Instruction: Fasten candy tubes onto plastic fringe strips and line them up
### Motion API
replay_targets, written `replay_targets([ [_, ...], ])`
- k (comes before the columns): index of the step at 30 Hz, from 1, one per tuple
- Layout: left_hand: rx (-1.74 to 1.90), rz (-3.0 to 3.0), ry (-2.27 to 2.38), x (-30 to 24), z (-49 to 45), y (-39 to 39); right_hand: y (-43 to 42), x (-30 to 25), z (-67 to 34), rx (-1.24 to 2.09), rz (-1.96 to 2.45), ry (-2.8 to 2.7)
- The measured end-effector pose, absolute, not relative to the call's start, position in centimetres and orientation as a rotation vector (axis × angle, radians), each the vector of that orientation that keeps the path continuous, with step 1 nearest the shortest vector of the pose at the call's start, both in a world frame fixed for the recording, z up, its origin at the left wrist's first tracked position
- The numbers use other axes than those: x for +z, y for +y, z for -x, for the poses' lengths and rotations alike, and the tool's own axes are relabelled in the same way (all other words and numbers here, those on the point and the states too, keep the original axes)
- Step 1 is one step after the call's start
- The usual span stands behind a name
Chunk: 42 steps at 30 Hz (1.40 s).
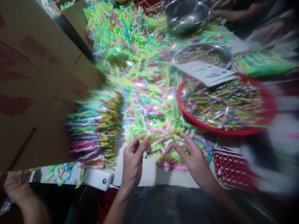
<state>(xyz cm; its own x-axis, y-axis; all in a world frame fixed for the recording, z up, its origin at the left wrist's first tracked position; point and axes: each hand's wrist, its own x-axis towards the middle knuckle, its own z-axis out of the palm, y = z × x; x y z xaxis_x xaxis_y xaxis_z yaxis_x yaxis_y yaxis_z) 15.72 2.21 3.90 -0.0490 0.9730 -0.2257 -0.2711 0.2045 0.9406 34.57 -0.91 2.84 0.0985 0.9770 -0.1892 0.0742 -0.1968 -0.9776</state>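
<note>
Neon plastic fringe [144,71] covers the tabletop [144,177] in heaps. At lower centre the left hand [133,161] clenches a tangled bunch of strands [163,144] in its grip, while the right hand [193,158] is half-open, fingertips touching it. Done: a lined-up row of fringed sticks [95,133] at centre left. Unbundled at right: a red basin [179,102] heaped with wrapped sticks

We observe a red plastic basin [184,112] of wrapped pieces, probably sweets, though blur limits identification. A printed paper sheet [205,73] lies across its rim and a steel bowl [202,56]. A second steel bowl [187,15] stands beyond, near a co-worker's hand [224,9]. A cardboard carton [39,93] occupies the left of view.
</note>
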Motion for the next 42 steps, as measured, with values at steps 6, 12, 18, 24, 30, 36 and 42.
replay_targets([
  [6, 1.405, -0.559, 1.005, 5.5, -15.9, 2.9, -1.3, 4.9, -34.9, 1.226, 1.372, -0.91],
  [12, 1.267, -0.506, 0.667, 8.5, -16.6, 2.5, -1.6, 9.6, -35.2, 1.222, 1.408, -0.911],
  [18, 1.105, -0.836, 0.817, 8.5, -17.3, 1.3, -1.7, 11.9, -35.4, 1.13, 1.493, -1.006],
  [24, 0.842, -1.779, 1.073, 8.2, -16.6, 0.2, -1.7, 11.6, -35.8, 1.016, 1.445, -1.144],
  [30, 1.015, -2.392, 0.946, 8.4, -16.8, 0.0, -2.1, 11.8, -36.0, 0.917, 1.486, -1.346],
  [36, 0.946, -2.636, 0.936, 8.6, -16.5, 0.2, -2.2, 11.0, -36.7, 0.808, 1.493, -1.486],
  [42, 0.951, -2.741, 0.922, 8.8, -16.8, 0.7, -2.2, 10.3, -36.9, 0.616, 1.409, -1.677],
])
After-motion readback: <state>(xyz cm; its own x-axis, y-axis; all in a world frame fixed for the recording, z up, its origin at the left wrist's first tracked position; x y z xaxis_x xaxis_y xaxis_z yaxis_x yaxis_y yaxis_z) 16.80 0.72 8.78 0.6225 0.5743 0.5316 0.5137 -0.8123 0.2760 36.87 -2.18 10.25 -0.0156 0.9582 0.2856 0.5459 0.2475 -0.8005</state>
